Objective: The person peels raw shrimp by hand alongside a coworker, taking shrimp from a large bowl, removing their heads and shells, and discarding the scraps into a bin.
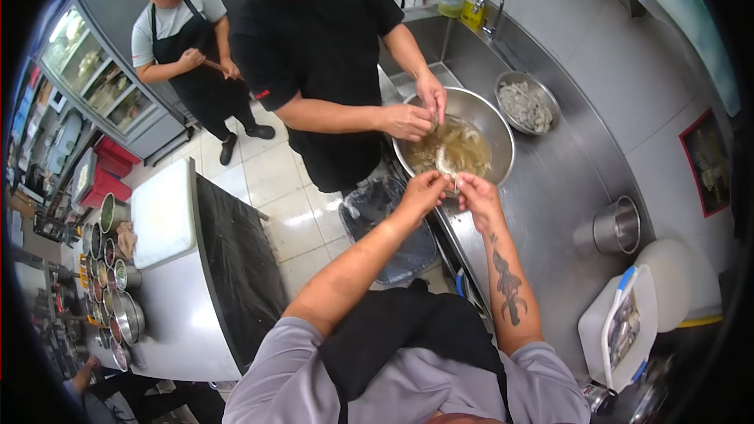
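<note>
Both my hands meet over the near rim of a large steel bowl (506, 141) of cloudy yellowish water. My left hand (426, 191) and my right hand (477, 195) pinch a small pale shrimp (444, 163) between their fingertips. More pale pieces (470, 149) lie in the water, too blurred to tell apart. Across the bowl, a co-worker's two hands (420, 114) hold something small over its far left side. Behind the bowl to the right, a smaller steel bowl (528, 106) holds a heap of greyish shrimp.
A steel sink counter (550, 212) carries a metal pot (616, 226) and a white basket (620, 330) at right. A lined bin (385, 228) stands below the bowl. At left are a prep table (177, 298) with a white board (162, 208), and another person (184, 39).
</note>
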{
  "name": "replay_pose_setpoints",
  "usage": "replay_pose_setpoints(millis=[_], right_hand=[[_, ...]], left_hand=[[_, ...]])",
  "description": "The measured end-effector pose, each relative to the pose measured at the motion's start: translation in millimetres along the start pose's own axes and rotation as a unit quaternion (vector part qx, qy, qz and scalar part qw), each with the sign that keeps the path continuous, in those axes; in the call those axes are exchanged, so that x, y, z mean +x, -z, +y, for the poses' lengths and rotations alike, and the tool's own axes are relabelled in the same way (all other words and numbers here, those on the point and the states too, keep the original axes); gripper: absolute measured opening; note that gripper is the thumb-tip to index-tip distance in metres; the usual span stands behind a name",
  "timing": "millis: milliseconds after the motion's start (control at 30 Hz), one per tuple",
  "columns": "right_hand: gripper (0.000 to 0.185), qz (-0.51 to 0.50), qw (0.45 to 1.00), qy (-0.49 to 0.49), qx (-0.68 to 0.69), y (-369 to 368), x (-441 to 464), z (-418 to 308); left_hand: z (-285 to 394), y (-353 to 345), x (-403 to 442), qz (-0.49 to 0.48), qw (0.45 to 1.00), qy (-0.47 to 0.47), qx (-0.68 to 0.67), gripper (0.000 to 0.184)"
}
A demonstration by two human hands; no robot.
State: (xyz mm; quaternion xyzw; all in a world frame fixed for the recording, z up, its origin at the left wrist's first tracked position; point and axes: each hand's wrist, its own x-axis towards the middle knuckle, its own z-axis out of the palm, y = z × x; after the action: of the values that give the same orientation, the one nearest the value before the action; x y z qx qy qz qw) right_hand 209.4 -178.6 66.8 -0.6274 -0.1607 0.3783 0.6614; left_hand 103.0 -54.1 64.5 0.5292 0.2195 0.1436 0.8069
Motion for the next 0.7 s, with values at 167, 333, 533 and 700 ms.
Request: replay_pose_setpoints(millis=[167,333,533,700], right_hand=[[0.03,-0.021,0.998,0.043,-0.028,-16.1,-20.1,20.7],[0.031,-0.002,0.956,0.221,-0.194,-4.0,-15.4,39.2],[0.034,0.064,0.913,0.277,-0.292,-8.0,-19.5,3.9],[0.03,-0.026,0.857,0.351,-0.375,-11.4,-25.5,-0.9]], left_hand=[[-17.6,6.9,-3.3,0.013,1.0,0.002,0.025,0.017],[-31.7,25.2,-6.1,0.012,0.998,-0.053,0.043,0.012],[-25.6,45.3,-26.5,-0.02,0.958,-0.139,0.249,0.019],[-13.7,43.8,-39.2,-0.021,0.938,-0.176,0.299,0.025]])
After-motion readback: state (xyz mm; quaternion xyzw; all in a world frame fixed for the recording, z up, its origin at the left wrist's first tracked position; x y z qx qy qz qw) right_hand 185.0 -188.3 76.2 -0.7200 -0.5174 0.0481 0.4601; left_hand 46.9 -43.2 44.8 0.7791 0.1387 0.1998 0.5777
